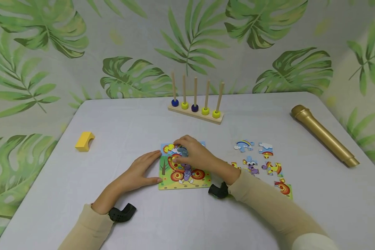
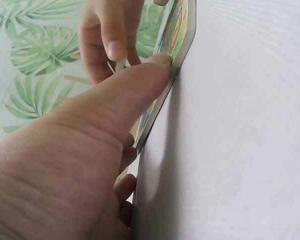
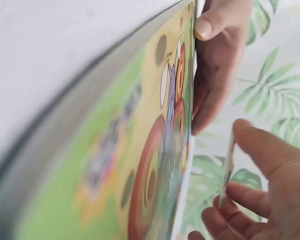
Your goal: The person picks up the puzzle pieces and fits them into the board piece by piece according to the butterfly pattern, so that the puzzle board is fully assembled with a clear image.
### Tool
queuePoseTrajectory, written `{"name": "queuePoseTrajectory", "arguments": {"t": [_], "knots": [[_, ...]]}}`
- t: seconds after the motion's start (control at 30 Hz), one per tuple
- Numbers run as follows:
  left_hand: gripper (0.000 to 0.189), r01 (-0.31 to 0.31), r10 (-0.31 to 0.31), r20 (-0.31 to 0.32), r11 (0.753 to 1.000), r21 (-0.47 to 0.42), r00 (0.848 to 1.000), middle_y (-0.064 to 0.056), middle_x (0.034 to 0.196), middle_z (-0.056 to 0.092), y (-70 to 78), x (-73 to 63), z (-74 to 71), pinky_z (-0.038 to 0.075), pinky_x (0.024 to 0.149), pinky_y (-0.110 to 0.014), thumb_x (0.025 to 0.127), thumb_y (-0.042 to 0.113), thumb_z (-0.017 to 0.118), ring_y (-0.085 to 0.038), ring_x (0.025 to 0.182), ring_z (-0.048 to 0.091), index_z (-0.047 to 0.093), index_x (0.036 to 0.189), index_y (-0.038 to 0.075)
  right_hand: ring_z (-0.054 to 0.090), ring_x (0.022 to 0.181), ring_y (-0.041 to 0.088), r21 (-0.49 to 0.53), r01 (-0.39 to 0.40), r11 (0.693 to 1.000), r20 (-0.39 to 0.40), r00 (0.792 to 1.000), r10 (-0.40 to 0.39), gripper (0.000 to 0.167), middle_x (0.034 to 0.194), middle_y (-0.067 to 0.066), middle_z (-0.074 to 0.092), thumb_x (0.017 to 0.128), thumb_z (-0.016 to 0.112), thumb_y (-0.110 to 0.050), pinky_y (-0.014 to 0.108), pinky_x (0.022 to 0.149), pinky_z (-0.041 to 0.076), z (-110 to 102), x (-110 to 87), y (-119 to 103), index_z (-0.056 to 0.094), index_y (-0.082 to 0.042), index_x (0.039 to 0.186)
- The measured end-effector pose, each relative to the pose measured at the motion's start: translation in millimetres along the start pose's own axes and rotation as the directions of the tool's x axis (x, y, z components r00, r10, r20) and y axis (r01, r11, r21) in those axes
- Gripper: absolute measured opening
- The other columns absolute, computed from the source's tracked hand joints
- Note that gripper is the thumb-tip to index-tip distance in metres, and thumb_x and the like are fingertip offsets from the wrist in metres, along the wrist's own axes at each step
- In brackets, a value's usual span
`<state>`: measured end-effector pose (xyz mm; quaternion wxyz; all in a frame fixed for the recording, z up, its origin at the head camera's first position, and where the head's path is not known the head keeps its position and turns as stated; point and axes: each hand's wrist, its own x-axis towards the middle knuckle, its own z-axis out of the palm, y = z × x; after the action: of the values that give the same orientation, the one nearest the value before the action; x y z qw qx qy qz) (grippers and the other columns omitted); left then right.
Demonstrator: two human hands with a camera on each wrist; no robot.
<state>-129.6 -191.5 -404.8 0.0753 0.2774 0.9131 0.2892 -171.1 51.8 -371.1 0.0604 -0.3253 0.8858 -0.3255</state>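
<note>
A jigsaw puzzle board [image 1: 192, 184] with a colourful butterfly picture lies on the table. My left hand [image 1: 137, 173] rests at its left side, fingers stretched along the upper left edge and thumb touching the lower left edge. Above the board, my right hand [image 1: 197, 154] pinches a thin puzzle piece [image 3: 229, 165] between thumb and fingers. In the right wrist view that piece stands edge-on, apart from the board surface. The right hand hides the board's upper right part in the head view.
Several loose puzzle pieces [image 1: 272, 168] lie right of the board, some partly behind the right forearm. A peg stand [image 1: 195, 114] with blue and yellow beads stands at the back. A gold microphone [image 1: 325, 135] lies far right, a yellow arch block [image 1: 85, 141] at left.
</note>
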Motion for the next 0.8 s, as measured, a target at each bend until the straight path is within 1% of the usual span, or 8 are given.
{"name": "queuePoseTrajectory", "arguments": {"t": [0.2, 0.27, 0.33, 0.47, 0.63, 0.8], "knots": [[0.079, -0.05, 0.05, -0.01, 0.999, 0.011, 0.999, -0.009, 0.144, 0.026, 0.2, -1.0, -0.6, 0.015, 0.101, -0.054, 0.078, 0.044, 0.066, -0.032, 0.131, 0.019, 0.033, 0.139, 0.007, 0.046, 0.107, 0.02, -0.124, -0.013, 0.992, 0.035, 0.999, 0.017, 0.053, 0.118, 0.007, 0.05, 0.079, 0.067, -0.038, 0.034, 0.09, 0.039, 12, 8.2, 5, 0.054, -0.008, 0.122], [0.079, -0.052, 0.052, -0.008, 0.999, 0.014, 0.999, -0.009, 0.144, 0.026, -0.2, -1.1, -0.2, 0.015, 0.101, -0.054, 0.078, 0.044, 0.066, -0.032, 0.131, 0.019, 0.033, 0.139, 0.007, 0.046, 0.106, 0.021, -0.166, -0.011, 0.986, 0.048, 0.999, 0.019, 0.054, 0.118, 0.007, 0.049, 0.079, 0.066, -0.04, 0.036, 0.09, 0.038, 14, 8.8, 6, 0.055, -0.009, 0.122], [0.079, -0.046, 0.046, -0.005, 0.999, 0.014, 0.999, -0.008, 0.145, 0.026, 0.1, -1.3, -0.2, 0.014, 0.102, -0.053, 0.078, 0.043, 0.066, -0.032, 0.131, 0.018, 0.033, 0.139, 0.007, 0.045, 0.106, 0.023, -0.185, -0.008, 0.983, 0.061, 0.998, 0.02, 0.057, 0.119, 0.008, 0.048, 0.078, 0.067, -0.042, 0.038, 0.09, 0.037, 14, 8.6, 6, 0.054, -0.009, 0.123], [0.079, -0.038, 0.038, -0.001, 0.999, 0.016, 0.999, -0.008, 0.145, 0.026, 0.7, -1.3, -0.3, 0.014, 0.102, -0.053, 0.078, 0.044, 0.066, -0.032, 0.131, 0.018, 0.033, 0.139, 0.008, 0.043, 0.11, 0.024, -0.149, -0.009, 0.989, 0.086, 0.996, 0.022, 0.054, 0.124, 0.01, 0.044, 0.078, 0.069, -0.036, 0.039, 0.091, 0.037, 12, 8.0, 8, 0.052, -0.01, 0.123], [0.08, -0.031, 0.031, 0.001, 0.999, 0.015, 1.0, -0.008, 0.144, 0.026, 0.7, -0.1, -1.3, 0.014, 0.102, -0.053, 0.077, 0.045, 0.066, -0.032, 0.131, 0.018, 0.032, 0.139, 0.008, 0.04, 0.114, 0.027, -0.1, 0.011, 0.995, 0.076, 0.997, -0.003, 0.041, 0.127, 0.012, 0.042, 0.082, 0.064, -0.022, 0.042, 0.095, 0.034, 11, 8.6, 12, 0.054, -0.01, 0.12], [0.081, -0.027, 0.027, 0.018, 1.0, 0.005, 0.999, -0.007, 0.144, 0.025, 0.9, 1.5, -3.1, 0.014, 0.102, -0.051, 0.077, 0.046, 0.066, -0.03, 0.131, 0.017, 0.031, 0.14, 0.01, 0.042, 0.114, 0.028, -0.115, 0.023, 0.993, 0.049, 0.999, -0.017, 0.04, 0.127, 0.012, 0.043, 0.086, 0.061, -0.024, 0.044, 0.095, 0.033, 14, 9.6, 15, 0.054, -0.012, 0.124]]}}
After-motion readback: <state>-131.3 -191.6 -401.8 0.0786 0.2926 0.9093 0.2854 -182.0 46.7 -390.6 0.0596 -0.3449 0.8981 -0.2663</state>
